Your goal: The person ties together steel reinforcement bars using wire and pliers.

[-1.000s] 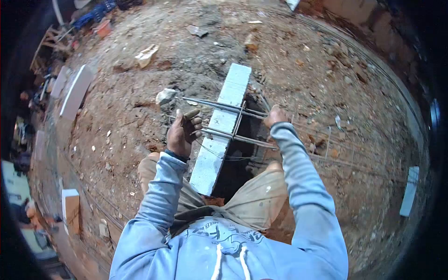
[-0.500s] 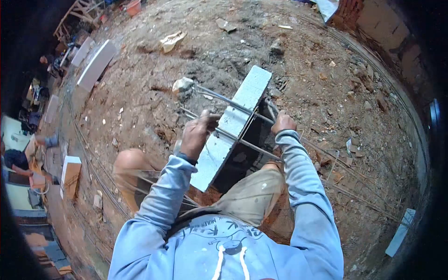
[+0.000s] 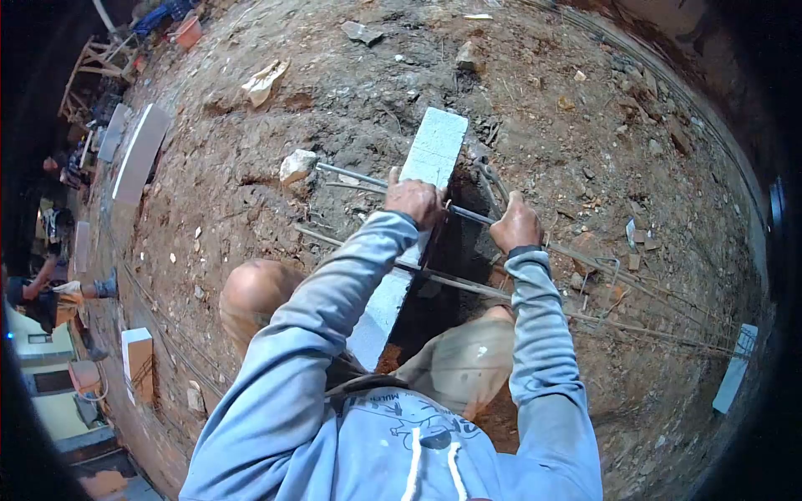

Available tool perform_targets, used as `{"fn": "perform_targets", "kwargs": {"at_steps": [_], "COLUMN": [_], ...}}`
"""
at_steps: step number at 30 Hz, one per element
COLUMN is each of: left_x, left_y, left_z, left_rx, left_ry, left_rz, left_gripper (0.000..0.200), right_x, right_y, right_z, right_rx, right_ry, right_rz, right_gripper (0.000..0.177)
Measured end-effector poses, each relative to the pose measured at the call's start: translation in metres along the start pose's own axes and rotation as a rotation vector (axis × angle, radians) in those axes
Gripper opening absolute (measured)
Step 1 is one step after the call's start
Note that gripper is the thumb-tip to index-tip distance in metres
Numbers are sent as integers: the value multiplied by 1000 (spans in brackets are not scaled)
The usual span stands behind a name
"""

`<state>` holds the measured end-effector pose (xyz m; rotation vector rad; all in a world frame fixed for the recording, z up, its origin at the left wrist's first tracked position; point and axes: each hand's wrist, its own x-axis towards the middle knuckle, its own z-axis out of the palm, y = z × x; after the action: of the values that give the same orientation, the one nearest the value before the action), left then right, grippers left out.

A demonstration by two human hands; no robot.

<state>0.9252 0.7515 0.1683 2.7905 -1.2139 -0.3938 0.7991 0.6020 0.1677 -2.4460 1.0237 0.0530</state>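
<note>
A long pale block (image 3: 436,146) lies beneath two steel bars, the upper bar (image 3: 351,174) and the lower bar (image 3: 464,285). My left hand (image 3: 415,202) is closed around the upper bar over the block, its fingertips partly hidden. Just right of the block, my right hand (image 3: 516,224) is closed on a dark two-armed tool that looks like pincers (image 3: 491,177), beside the same bar. A wire stirrup crosses the bars near my left hand, mostly hidden by it. Below the right side of the block is a dark hollow (image 3: 459,242).
A whitish stone (image 3: 297,167) sits by the upper bar's left end. More pale blocks stand at left (image 3: 140,154) and lower right (image 3: 735,367). Thin rods (image 3: 643,334) stretch rightward over rough soil. Another person (image 3: 42,292) is at the far left.
My left hand has moved right and up from between the bars onto the upper bar. My right hand has shifted slightly and still grips the tool. The camera view has tilted.
</note>
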Motion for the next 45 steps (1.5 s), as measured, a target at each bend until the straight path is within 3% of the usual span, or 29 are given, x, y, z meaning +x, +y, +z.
{"fn": "perform_targets", "kwargs": {"at_steps": [1,2,5,7,9,12,13,15,17,19,21,22,25,26,29,31,33,37,39,41,42,43,45], "left_x": [9,11,17,17,13,18,18,25,21,18,23,20,20,24,33,41,49,48,58,35,37,28,38], "left_y": [-2,-10,-12,-8,-6,-11,-10,-13,-11,-10,-11,-10,-12,-12,-22,-28,-31,-34,-37,-28,-25,-22,-28], "left_z": [-3,5,-3,-13,-23,-14,-20,-10,-12,-9,-7,-12,-20,-15,6,18,23,11,29,-13,-21,-32,-15], "left_rx": [-51,-135,-270,-315,-342,-336,-382,-361,-369,-335,-277,-318,-425,-439,-483,-501,-571,-583,-557,-627,-597,-722,-565], "left_ry": [-219,-126,-210,-145,-262,-213,-258,-291,-270,-258,-258,-235,-267,-247,-251,-280,-370,-394,-363,-406,-511,-509,-532], "left_rz": [-106,-104,-116,-141,-105,-110,-90,-93,-79,-66,-66,-92,-88,-99,-81,-25,-41,142,142,185,-76,-42,-17], "left_gripper": [53,58,55,51,49,49,50,52,54,55,61,61,61,61,59,58,56,55,56,63,76,85,79], "right_x": [-1,0,1,15,4,-24,-35,-60,-89,-97,-103,-105,-104,-104,-98,-89,-80,-52,-44,-33,-39,-47,-53], "right_y": [2,2,8,19,-11,-40,-34,-19,-2,39,43,66,70,67,25,-13,-53,-103,-105,-84,-83,-83,-56], "right_z": [1,2,-7,-9,-53,-108,-109,-104,-79,-38,-40,-23,-8,-7,-18,-7,14,52,67,88,66,31,-24], "right_rx": [16,-4,71,463,834,1005,998,445,220,55,106,8,-167,-286,-152,243,408,507,581,948,1235,1517,1415], "right_ry": [12,9,-35,-18,99,179,197,235,320,379,291,409,385,536,738,476,287,78,141,202,79,-50,-179], "right_rz": [-22,48,-56,-38,-27,58,68,74,38,185,484,380,346,172,30,-124,-233,36,82,45,144,251,264], "right_gripper": [25,26,30,31,36,43,43,47,48,45,39,33,32,32,30,25,24,24,22,19,17,15,14]}}
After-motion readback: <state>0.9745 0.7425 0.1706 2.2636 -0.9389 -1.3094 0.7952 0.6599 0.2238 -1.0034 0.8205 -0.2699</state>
